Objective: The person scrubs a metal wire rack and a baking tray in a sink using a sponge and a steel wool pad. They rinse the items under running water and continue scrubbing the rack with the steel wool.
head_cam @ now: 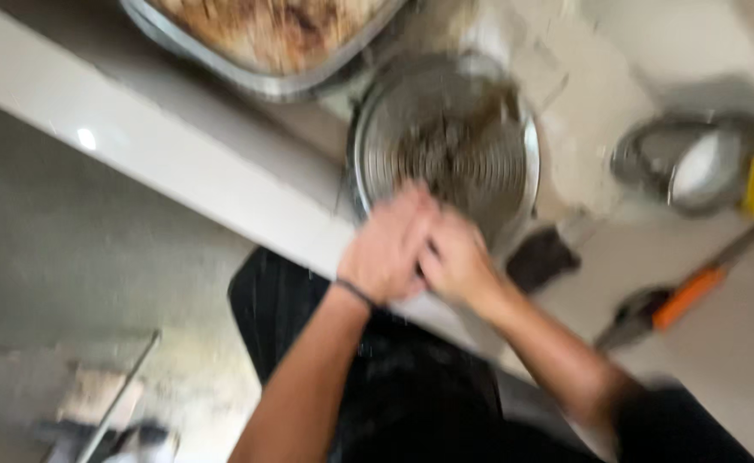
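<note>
Hands [420,253] pressed together over strainer [445,141]

Pale desk [222,184] bearing a wire colander [445,141]; a metal tray [257,51]; an orange-handled tool [672,304]; a small pot [694,167].

- Your whole view is smeared by heavy motion blur, with no edge sharp
- Light is soft and even, fairly bright on the pale table [180,163]
- A small glare spot sits at its left edge
</note>
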